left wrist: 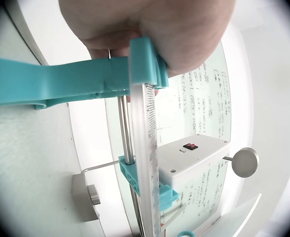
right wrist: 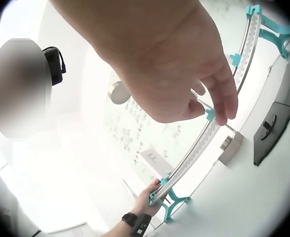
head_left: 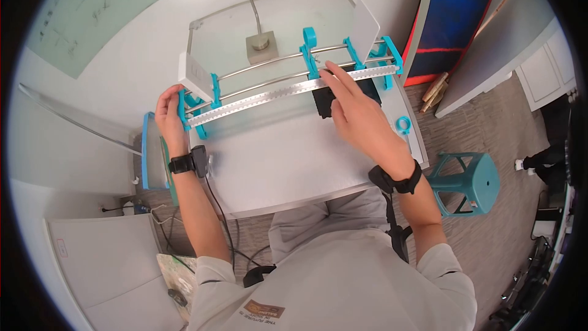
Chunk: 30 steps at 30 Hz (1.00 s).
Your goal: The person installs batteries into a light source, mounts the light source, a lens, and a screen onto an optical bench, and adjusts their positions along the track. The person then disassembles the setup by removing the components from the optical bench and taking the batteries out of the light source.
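A teal-ended bench with metal rods and a ruler strip (head_left: 263,97) spans the table. At its left end my left hand (head_left: 171,119) grips the teal end stand (left wrist: 105,74), fingers behind it. Close by, a white box with a red switch (left wrist: 192,153) sits on a teal slider. Near the middle, my right hand (head_left: 361,116) has thumb and fingertips around the base of the teal ring holder (head_left: 309,38); the right wrist view shows that base (right wrist: 210,114) between them. Farther right, a white panel (head_left: 365,29) stands upright in another slider.
Under the bench's right half lies a black item (head_left: 323,103). A loose teal ring (head_left: 403,125) is near the table's right edge. A metal block with a rod (head_left: 261,47) stands behind the bench. A teal stool (head_left: 481,182) is at the right, on the floor.
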Motion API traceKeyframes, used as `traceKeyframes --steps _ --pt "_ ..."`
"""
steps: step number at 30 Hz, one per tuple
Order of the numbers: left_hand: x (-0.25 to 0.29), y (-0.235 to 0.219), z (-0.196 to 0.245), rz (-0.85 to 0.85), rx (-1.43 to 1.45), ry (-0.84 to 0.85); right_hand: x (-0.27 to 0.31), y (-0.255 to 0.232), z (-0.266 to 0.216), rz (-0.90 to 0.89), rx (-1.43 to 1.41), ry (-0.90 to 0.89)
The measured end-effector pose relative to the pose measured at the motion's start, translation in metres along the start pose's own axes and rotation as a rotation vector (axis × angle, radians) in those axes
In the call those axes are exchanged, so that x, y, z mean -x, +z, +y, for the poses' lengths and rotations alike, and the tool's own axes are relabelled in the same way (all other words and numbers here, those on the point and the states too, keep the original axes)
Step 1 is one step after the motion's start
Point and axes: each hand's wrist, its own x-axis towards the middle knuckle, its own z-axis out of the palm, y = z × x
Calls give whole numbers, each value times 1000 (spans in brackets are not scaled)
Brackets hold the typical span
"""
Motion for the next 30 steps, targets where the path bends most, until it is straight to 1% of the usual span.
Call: traceKeyframes --steps 2,3,5,7,8,9,10,11,12,13,14,15,16,17,19,20,22,23,25,26,28,30 --pt "1 1 1 -2 9 -3 9 -10 10 113 -26 -67" --pt "1 1 0 3 11 -6 12 -21 16 119 -28 -65" --pt "-1 -1 -3 6 2 4 14 -49 34 -58 99 92" --pt "-2 -3 -4 -7 -79 45 12 -59 65 178 283 -43" --pt "0 1 3 10 -132 55 9 -61 82 235 319 -47" --pt "2 4 8 -7 -164 40 7 -60 97 291 345 -51" --pt "1 1 14 -21 -202 26 4 -62 99 266 358 -67" --pt "2 -2 22 -9 -236 51 0 -65 100 242 375 -82" --pt "3 -2 28 -73 -257 20 0 -64 106 191 386 -98" --pt "3 -2 33 -138 -269 -16 2 -60 113 204 369 -108" --pt "2 -3 40 -135 -281 -4 6 -53 121 171 371 -66" --pt "4 -4 48 -246 -344 30 8 -49 122 133 374 -21" --pt "6 -3 55 -359 -406 58 10 -48 122 136 346 -19" --pt "8 -1 61 -362 -417 54 11 -49 121 135 335 -15" --pt "8 9 73 -514 -433 -4 12 -52 118 105 200 40" --pt "8 16 79 -521 -439 -5 13 -50 119 107 193 46" --pt "6 28 87 -562 -448 -148 13 -51 122 108 210 41" --pt "2 28 84 -568 -450 -143 13 -51 122 115 210 45" --pt "-8 28 77 -616 -694 -49 14 -52 121 70 138 78" --pt "-10 27 74 -625 -696 -44 14 -52 122 77 136 85" --pt "-11 30 75 -634 -665 -77 15 -51 124 112 164 18" --pt "-9 32 77 -631 -670 -88 15 -50 125 122 163 11"
